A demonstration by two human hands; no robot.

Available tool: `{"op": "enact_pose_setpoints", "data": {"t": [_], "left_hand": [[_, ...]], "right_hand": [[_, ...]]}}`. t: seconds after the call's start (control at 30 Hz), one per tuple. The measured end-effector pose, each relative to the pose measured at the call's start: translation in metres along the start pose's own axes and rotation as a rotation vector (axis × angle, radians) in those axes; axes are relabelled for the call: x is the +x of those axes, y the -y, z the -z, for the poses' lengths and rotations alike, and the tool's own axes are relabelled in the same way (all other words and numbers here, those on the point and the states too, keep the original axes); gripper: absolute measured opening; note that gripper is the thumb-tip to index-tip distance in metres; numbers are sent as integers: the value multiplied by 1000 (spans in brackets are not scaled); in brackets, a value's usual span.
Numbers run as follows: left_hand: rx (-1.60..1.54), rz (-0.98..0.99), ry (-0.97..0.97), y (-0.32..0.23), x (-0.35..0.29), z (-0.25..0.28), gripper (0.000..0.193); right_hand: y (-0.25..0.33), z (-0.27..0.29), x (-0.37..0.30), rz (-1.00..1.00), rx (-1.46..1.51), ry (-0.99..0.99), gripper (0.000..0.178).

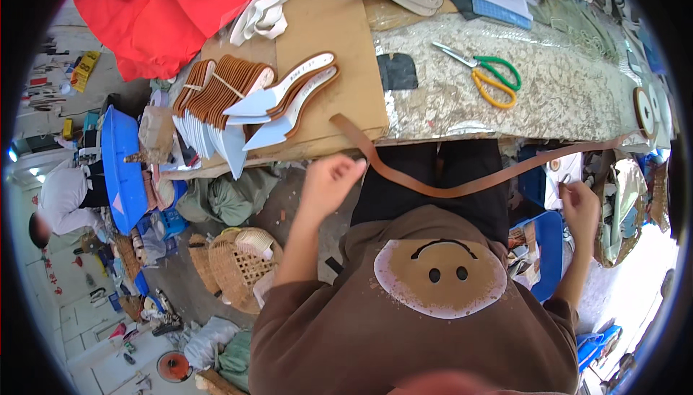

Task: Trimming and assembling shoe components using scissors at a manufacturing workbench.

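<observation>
A brown strip (447, 191) lies with one end on the table edge, sags over my lap and runs right toward a white reel (644, 113). My left hand (325, 187) is closed just below the table edge, left of the strip, fingertips pinched together; what they hold, if anything, is too small to tell. Lower right, my right hand (580, 211) is closed around something small and dark that I cannot make out. Bundled brown-edged insoles (231, 81) with pale blue ends lie on cardboard, with several loose insoles (296, 99) beside them.
Scissors (480, 74) with green and yellow handles lie on the worn table (556, 95). Red cloth (166, 12) and white straps (267, 12) are at the far left. A woven basket (242, 265) stands on the floor, blue tub (123, 171) beyond. A person (65, 193) bends at far left.
</observation>
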State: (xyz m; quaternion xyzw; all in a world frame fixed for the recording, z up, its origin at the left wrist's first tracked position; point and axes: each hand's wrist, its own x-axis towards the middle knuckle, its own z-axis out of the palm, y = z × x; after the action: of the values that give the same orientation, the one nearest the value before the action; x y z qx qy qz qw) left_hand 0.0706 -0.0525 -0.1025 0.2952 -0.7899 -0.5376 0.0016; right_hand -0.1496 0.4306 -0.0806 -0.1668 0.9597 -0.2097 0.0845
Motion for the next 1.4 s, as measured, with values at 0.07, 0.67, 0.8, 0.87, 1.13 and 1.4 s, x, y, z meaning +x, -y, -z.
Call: {"op": "enact_pose_setpoints", "data": {"t": [0.07, 0.67, 0.8, 0.87, 1.13, 1.4], "left_hand": [[5, 67, -72, 23, -4, -22, 26], [-910, 61, -45, -11, -26, -68, 12], [-939, 97, -6, -5, -25, -69, 12], [-943, 99, 30, -7, -22, -67, 12], [-860, -128, 0, -22, -17, -65, 16], [-1494, -571, 171, -48, 51, -42, 28]], "right_hand": [[-9, 39, -6, -66, -411, -157, 52], [305, -127, 340, 959, -231, -583, 35], [291, -125, 338, 991, -300, -472, 39], [288, -118, 333, 978, -311, -431, 37], [293, -95, 297, 787, -36, -288, 62], [300, -65, 173, 454, 493, 486, 62]]}}
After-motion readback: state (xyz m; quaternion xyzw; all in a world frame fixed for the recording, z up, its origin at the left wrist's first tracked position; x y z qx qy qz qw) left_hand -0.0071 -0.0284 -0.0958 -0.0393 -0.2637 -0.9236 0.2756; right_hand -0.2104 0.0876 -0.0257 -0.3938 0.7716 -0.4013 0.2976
